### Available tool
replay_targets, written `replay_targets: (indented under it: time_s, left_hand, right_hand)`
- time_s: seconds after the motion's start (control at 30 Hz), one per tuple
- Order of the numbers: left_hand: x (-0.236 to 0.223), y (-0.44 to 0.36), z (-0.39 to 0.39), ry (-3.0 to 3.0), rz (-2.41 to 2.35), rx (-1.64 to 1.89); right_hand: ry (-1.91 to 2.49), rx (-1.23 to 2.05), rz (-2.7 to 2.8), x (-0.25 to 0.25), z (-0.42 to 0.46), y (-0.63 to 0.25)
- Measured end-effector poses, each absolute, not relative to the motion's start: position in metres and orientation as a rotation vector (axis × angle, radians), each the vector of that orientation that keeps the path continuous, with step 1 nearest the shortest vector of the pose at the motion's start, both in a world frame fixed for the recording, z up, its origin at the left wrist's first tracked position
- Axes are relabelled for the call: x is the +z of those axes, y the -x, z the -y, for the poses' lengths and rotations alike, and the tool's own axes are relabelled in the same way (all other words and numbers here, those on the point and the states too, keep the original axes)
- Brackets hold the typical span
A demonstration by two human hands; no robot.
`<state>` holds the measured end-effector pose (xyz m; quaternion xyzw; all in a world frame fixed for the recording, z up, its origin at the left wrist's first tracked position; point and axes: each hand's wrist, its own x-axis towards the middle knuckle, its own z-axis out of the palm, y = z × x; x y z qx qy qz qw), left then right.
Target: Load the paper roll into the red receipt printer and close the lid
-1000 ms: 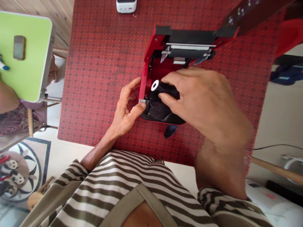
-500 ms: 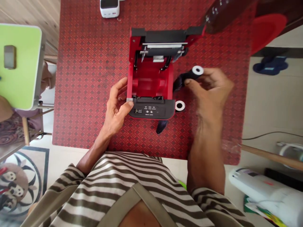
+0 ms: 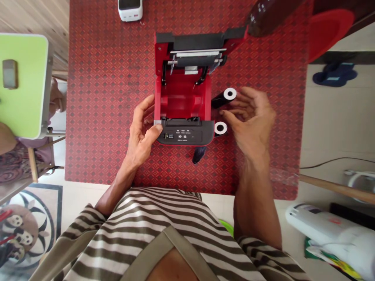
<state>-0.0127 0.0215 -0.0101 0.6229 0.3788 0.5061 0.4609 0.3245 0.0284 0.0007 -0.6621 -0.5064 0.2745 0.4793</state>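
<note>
A red and black label printer stands on the table with its lid raised and its red inner bay bare. My left hand grips its front left corner, thumb on the panel and fingers along the side. To the printer's right lies a black ribbon roll with a white-ringed end. A second roll with a white end sits lower, against the front right corner and partly hidden. My right hand is open beside both rolls, fingers apart and holding nothing. Dark film pokes out below the printer's front edge.
The red patterned table spreads around the printer. A white device is at its far left, and a dark brown bottle lies close to the lid's right corner. A green table with a phone-like object stands at left.
My right hand has let go of the upper ribbon roll, which now lies nearer the printer's right side. My left hand keeps its hold. The whole view has shifted slightly.
</note>
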Motion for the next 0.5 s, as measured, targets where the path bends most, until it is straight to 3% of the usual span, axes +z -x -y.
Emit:
replay_targets:
  time_s: [0.07, 0.27, 0.5]
  left_hand:
    - [-0.01, 0.012, -0.02, -1.519, -0.943, 1.24]
    - [-0.008, 0.012, -0.02, -1.505, -0.959, 1.214]
    - [-0.012, 0.013, -0.02, -1.497, -0.985, 1.2]
  right_hand:
    - [1.631, 0.623, 1.231, 0.009, -0.007, -0.329]
    - [1.578, 0.951, 1.313, 0.011, 0.035, -0.324]
    - [1.595, 0.831, 1.268, 0.013, 0.027, -0.308]
